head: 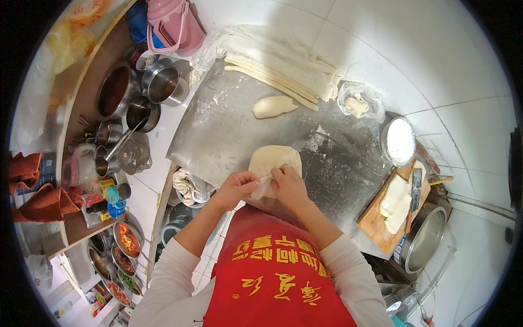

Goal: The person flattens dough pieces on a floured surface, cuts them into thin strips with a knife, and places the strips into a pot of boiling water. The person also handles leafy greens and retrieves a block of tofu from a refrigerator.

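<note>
A rounded lump of pale dough (271,157), partly in thin clear plastic, lies at the near edge of the grey metal worktop (212,126). My left hand (241,188) pinches the gathered plastic at its near left side. My right hand (288,184) rests over the near right part, its fingertips pinching the same gathered plastic. Farther back lies a smaller oval piece of dough (273,107). Behind it are several long dough strips (271,81), next to dough under a plastic sheet (286,61).
Right: a bag with dough (356,105), a bowl of flour (400,141), a wooden board (374,225) with flat dough (396,200) and a knife (415,190), and a large steel pot (425,239). Left: steel pots (163,83), a pink thermos jug (175,28) and bowls of food (127,241).
</note>
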The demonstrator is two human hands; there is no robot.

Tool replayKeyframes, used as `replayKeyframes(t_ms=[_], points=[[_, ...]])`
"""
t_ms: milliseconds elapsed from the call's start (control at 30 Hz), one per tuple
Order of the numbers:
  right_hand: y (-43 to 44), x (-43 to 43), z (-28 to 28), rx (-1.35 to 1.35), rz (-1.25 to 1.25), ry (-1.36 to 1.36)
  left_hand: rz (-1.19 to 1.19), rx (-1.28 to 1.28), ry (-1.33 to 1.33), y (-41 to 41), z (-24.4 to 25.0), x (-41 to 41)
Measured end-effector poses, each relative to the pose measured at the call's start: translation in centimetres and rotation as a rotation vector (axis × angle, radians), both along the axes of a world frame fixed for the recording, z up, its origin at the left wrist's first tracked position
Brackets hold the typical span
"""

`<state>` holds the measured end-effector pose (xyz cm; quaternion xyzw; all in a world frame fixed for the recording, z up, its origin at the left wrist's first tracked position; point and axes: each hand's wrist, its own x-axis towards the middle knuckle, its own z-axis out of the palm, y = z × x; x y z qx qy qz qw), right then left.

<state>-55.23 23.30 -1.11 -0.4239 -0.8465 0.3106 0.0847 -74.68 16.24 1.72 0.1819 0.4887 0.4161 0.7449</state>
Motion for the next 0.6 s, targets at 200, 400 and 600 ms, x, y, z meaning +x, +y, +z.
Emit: replayKeyframes(t_ms=[200,400,600], points=[[1.1,0.2,0.2,-0.361,-0.304,0.195,0.021,0.390,0.571,2.1,-3.4,-2.0],[1.5,1.1,-0.2,-0.240,-0.158,0.098,-0.467,0.668,1.202,2.1,-5.6,2.9],[-1.0,0.2,-0.5,-0.028,-0.055,0.109,-0.286,0.483,0.746,2.5,-4.7,1.5]])
